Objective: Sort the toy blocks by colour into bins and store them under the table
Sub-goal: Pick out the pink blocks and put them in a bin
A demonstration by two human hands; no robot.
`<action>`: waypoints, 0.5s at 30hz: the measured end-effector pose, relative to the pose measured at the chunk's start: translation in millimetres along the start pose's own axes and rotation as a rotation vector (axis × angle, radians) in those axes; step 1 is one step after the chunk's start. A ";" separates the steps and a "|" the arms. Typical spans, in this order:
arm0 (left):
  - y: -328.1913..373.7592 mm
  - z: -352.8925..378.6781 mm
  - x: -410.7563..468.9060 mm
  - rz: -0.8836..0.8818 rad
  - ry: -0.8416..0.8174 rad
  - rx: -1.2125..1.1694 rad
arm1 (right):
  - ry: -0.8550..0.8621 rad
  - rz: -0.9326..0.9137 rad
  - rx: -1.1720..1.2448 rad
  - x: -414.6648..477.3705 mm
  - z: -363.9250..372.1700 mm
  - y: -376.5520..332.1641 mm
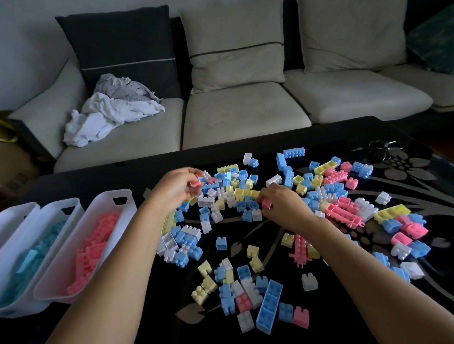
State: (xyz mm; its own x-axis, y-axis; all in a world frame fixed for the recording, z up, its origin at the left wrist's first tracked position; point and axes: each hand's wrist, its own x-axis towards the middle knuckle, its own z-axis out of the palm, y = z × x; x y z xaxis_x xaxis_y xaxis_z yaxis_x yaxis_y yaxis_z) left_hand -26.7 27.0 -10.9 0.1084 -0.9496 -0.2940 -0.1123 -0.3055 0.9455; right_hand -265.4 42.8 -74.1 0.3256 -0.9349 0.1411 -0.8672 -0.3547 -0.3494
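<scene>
**Item:** loose toy blocks (245,193) in pink, blue, yellow and white, spread over the dark table (325,139).

**Step in hand:** picking out pink.
- Left hand (177,189) pinches a small pink block (195,182).
- Right hand (284,203) grips a second pink block (266,204) down in the heap.

**Bins, at the table's left end:**
- Pink bin (105,202), part-filled.
- Blue bin (55,204), part-filled.
- Third bin (13,213), contents unseen.

**Next, likely:** carry both blocks left to the pink bin and release them.

**Labels, writing:** none legible.

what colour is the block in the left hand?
Pink. The left hand pinches the small block; clearest in the head view.
</scene>
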 end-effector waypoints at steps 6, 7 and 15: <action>8.3 13.6 28.3 -0.214 0.163 -0.675 | -0.010 -0.019 0.007 2.9 -0.6 3.2; 8.2 16.8 32.0 -0.194 0.172 -0.598 | -0.015 -0.018 0.014 3.4 -0.4 3.5; -0.3 39.0 61.9 0.238 0.118 0.995 | -0.032 -0.034 0.020 16.5 -2.8 6.8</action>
State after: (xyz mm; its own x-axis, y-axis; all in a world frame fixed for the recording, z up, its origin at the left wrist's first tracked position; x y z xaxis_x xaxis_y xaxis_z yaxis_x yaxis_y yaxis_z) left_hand -58.4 -34.5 -34.8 0.0670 -0.9966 -0.0476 -0.9050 -0.0808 0.4176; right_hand -267.0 25.0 -71.6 0.3666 -0.9221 0.1235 -0.8478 -0.3858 -0.3638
